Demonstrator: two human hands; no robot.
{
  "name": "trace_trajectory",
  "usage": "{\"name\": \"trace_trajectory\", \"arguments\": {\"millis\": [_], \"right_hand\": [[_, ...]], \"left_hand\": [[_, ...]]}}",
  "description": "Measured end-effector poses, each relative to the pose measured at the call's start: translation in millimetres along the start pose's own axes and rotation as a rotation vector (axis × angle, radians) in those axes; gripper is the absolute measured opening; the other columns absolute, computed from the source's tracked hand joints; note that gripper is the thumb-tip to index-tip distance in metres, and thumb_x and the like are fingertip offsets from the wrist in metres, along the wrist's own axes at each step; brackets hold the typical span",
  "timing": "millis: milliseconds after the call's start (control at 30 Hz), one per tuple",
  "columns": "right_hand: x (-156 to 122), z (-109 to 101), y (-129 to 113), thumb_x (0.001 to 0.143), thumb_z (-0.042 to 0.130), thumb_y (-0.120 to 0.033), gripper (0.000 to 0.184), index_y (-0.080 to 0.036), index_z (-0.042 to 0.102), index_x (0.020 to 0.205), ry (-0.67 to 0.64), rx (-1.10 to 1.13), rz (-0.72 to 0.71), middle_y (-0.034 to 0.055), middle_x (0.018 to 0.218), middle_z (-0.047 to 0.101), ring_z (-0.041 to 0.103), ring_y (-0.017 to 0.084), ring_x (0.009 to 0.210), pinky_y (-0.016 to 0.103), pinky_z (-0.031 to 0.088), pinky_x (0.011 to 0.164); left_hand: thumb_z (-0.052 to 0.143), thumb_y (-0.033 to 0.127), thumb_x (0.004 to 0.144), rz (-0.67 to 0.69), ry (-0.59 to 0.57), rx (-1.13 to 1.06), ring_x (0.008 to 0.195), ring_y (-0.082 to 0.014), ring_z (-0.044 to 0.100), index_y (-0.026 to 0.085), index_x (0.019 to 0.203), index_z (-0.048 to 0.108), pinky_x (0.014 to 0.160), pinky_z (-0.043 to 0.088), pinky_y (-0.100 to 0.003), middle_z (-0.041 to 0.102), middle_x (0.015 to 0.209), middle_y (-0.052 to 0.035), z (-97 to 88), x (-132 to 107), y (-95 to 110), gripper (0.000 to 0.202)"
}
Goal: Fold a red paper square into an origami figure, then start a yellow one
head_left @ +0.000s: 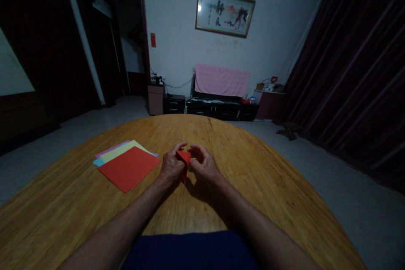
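Two hands face each other over the worktop: the left hand pinches a folded red paper, while the right hand curls with its thumb near the paper's three o'clock edge, though whether it grips too I cannot tell. One side probably steadies the paper so the other can work at its folds, and the loose red sheet and yellow sheet overlap at nine o'clock, likely for easy reach. The folded paper sits between both palms, its narrow tip pointing toward six o'clock.
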State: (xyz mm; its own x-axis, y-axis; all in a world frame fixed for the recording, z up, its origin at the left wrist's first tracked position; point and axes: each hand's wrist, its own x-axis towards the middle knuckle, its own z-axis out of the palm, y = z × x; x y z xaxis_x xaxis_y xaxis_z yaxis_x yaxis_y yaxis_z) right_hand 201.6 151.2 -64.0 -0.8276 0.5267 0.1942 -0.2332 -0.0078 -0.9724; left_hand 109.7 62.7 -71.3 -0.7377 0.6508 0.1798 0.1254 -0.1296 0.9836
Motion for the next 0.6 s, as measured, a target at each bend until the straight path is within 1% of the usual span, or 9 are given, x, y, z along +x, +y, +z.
{"name": "trace_trajectory", "arguments": {"millis": [67,133,233,300,333,400,467,533,600], "right_hand": [[0.5,1.6,0.3,0.062,0.063,-0.013,0.047,-0.028,0.054,0.106,-0.005,0.006,0.014,0.0075,0.117,0.055,0.053,0.024,0.106,0.031,0.049,0.069],[0.0,2.9,0.8,0.063,0.065,-0.015,0.047,-0.028,0.055,0.107,0.019,0.025,0.022,0.0065,0.116,0.057,0.056,0.022,0.099,0.029,0.048,0.065],[-1.5,3.0,2.3,0.069,0.066,-0.024,0.044,-0.03,0.054,0.11,0.078,0.11,0.073,0.0047,0.113,0.059,0.059,0.019,0.086,0.028,0.046,0.06],[-1.8,1.1,4.0,0.074,0.065,-0.034,0.039,-0.028,0.054,0.111,0.082,0.154,0.101,0.0048,0.104,0.061,0.059,0.018,0.08,0.028,0.045,0.059],[-1.5,-0.3,5.0,0.076,0.064,-0.038,0.035,-0.026,0.056,0.108,0.061,0.157,0.106,0.0051,0.099,0.062,0.059,0.017,0.078,0.028,0.044,0.06],[-0.3,-2.9,6.9,0.078,0.064,-0.044,0.028,-0.02,0.062,0.094,-0.011,0.138,0.11,0.005,0.087,0.062,0.059,0.017,0.076,0.029,0.044,0.063],[0.9,-4.2,8.1,0.076,0.066,-0.045,0.028,-0.017,0.063,0.081,-0.055,0.126,0.121,0.0038,0.079,0.061,0.058,0.015,0.072,0.028,0.044,0.064],[1.5,-3.8,8.0,0.074,0.069,-0.045,0.028,-0.017,0.064,0.077,-0.046,0.15,0.139,0.0023,0.075,0.061,0.057,0.015,0.07,0.027,0.043,0.063],[1.4,-2.5,6.8,0.071,0.072,-0.044,0.029,-0.017,0.064,0.077,-0.021,0.196,0.168,0.0022,0.074,0.061,0.058,0.015,0.07,0.027,0.044,0.063]], "left_hand": [[0.066,0.018,0.064,0.079,0.066,0.038,0.071,-0.0151,0.06,0.02,0.116,0.062,0.058,0.043,-0.022,0.067,0.089,-0.0035,0.2,0.3,-1.7,0.052],[0.066,0.019,0.064,0.131,0.106,0.063,0.069,-0.0153,0.059,0.02,0.113,0.065,0.058,0.043,-0.023,0.067,0.086,-0.0031,0.2,0.2,-2.3,0.049],[0.067,0.021,0.066,0.191,0.122,0.125,0.068,-0.0165,0.059,0.02,0.109,0.067,0.06,0.043,-0.025,0.067,0.083,-0.0031,-0.8,-1.1,0.6,0.043],[0.068,0.021,0.066,0.262,0.11,0.224,0.07,-0.0176,0.059,0.02,0.102,0.069,0.064,0.044,-0.026,0.067,0.082,-0.0037,-2.0,-2.6,4.0,0.036],[0.069,0.021,0.067,0.306,0.1,0.28,0.071,-0.0182,0.059,0.02,0.098,0.069,0.066,0.044,-0.027,0.067,0.082,-0.0041,-2.5,-3.5,5.8,0.032],[0.069,0.021,0.068,0.386,0.081,0.374,0.073,-0.0189,0.059,0.021,0.091,0.068,0.069,0.044,-0.028,0.066,0.081,-0.0047,-3.2,-5.4,8.5,0.022],[0.069,0.022,0.07,0.435,0.057,0.433,0.073,-0.0193,0.058,0.021,0.085,0.067,0.07,0.042,-0.029,0.065,0.08,-0.0048,-3.3,-7.2,10.0,0.016],[0.071,0.022,0.069,0.464,0.038,0.472,0.074,-0.0197,0.057,0.022,0.084,0.066,0.071,0.042,-0.029,0.063,0.081,-0.0048,-3.0,-8.8,10.5,0.016],[0.073,0.022,0.066,0.494,0.024,0.5,0.077,-0.0209,0.057,0.023,0.089,0.065,0.073,0.042,-0.03,0.063,0.084,-0.0051,-2.6,-10.2,10.2,0.024]]}}
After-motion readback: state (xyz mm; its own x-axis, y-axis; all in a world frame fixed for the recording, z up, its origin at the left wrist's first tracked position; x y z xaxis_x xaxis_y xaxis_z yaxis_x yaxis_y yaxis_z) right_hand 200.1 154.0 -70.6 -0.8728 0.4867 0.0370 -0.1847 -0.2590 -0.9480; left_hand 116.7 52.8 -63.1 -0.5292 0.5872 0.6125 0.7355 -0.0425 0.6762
